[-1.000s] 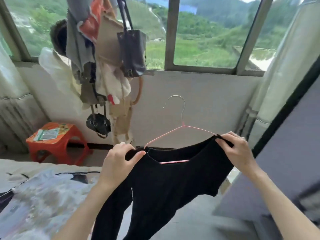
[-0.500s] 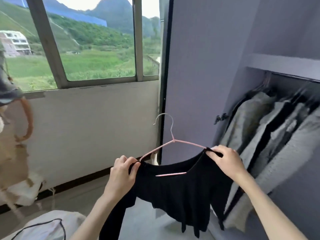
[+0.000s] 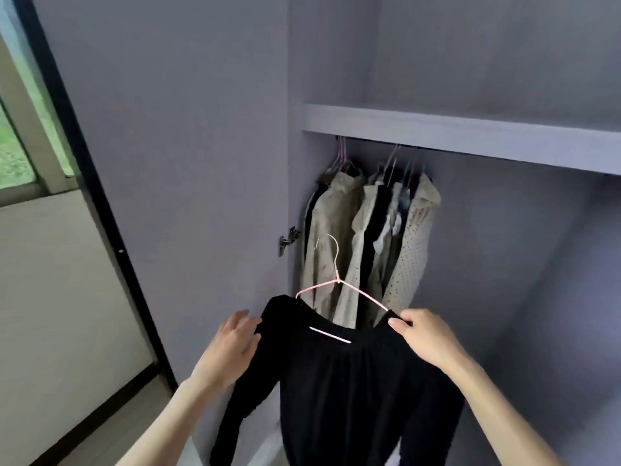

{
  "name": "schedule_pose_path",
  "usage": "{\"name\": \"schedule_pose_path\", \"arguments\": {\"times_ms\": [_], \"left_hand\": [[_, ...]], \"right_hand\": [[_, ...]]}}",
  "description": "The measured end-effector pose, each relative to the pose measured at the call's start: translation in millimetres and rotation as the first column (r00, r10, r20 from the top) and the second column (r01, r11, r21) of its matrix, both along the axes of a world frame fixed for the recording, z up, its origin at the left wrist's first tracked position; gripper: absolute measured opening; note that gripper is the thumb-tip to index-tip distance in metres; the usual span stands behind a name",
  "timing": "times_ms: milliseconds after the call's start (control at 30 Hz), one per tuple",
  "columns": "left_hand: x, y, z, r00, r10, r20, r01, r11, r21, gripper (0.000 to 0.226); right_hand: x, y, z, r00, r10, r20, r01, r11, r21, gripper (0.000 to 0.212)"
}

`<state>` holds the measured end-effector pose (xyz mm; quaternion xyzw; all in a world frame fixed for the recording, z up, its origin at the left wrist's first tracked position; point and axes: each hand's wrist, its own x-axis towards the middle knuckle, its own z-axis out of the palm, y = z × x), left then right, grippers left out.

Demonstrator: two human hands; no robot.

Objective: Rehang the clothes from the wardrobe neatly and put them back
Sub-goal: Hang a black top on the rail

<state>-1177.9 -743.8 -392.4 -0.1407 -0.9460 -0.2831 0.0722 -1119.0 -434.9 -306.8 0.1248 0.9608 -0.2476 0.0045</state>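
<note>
Carrying a hung black top to the wardrobe; rail step next.

Now on the pink hanger, held up in front of the open wardrobe, below and just before the clothes already inside. Right hand pinching the top's right shoulder where the hanger's end sits; left hand with fingers loosely spread, resting against the left shoulder, not gripping it. Hook free, upright, nothing holding it. Next move, by judgement: needs a grip taken at the hook or neck, a lift to the rail under the shelf, and a slot found, likely to the right of the bunch where the rail looks free. Inside: beige, dark and dotted garments hanging close together at the left end; rail itself hidden behind the shelf edge.
</note>
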Motion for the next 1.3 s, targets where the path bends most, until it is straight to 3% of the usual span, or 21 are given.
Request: {"name": "schedule_pose_path", "arguments": {"times_ms": [133,233,300,467,733,833,967,1300], "left_hand": [[-39.3,19.0,4.1,0.993,-0.105,-0.059,0.105,0.994,0.01,0.031],[-58.9,28.8,3.9,0.984,-0.169,-0.051,0.169,0.986,-0.004,0.029],[-71.1,34.7,3.3,0.98,-0.197,-0.022,0.197,0.98,-0.004,0.031],[-104.3,54.3,8.7,0.972,-0.232,-0.034,0.233,0.972,0.017,0.031],[-165.4,89.1,26.0,0.968,-0.223,-0.116,0.232,0.97,0.07,0.031],[-198.1,101.7,34.7,0.97,-0.182,-0.162,0.198,0.976,0.089,0.031],[-236.7,120.7,42.9,0.977,-0.131,-0.168,0.153,0.98,0.126,0.034],[-298.6,158.9,45.7,0.993,-0.033,-0.115,0.048,0.99,0.13,0.045]], "right_hand": [[-0.2,0.8,-6.7,0.997,-0.03,0.069,0.052,0.938,-0.343,0.031],[-4.5,-3.6,-4.8,0.994,-0.028,0.103,0.087,0.772,-0.63,0.015],[-15.1,-7.6,0.5,0.994,-0.098,0.044,0.1,0.698,-0.709,0.015],[-53.9,-26.0,19.7,0.978,-0.187,-0.091,0.088,0.77,-0.632,0.02],[-132.8,-35.3,36.8,0.92,-0.296,-0.258,0.009,0.674,-0.739,0.026],[-171.4,-34.4,35.0,0.899,-0.276,-0.34,-0.051,0.704,-0.708,0.024],[-223.9,-23.3,16.3,0.888,-0.284,-0.362,-0.03,0.75,-0.66,0.026],[-308.7,-7.1,-3.6,0.85,-0.318,-0.421,-0.038,0.759,-0.65,0.019]]}}
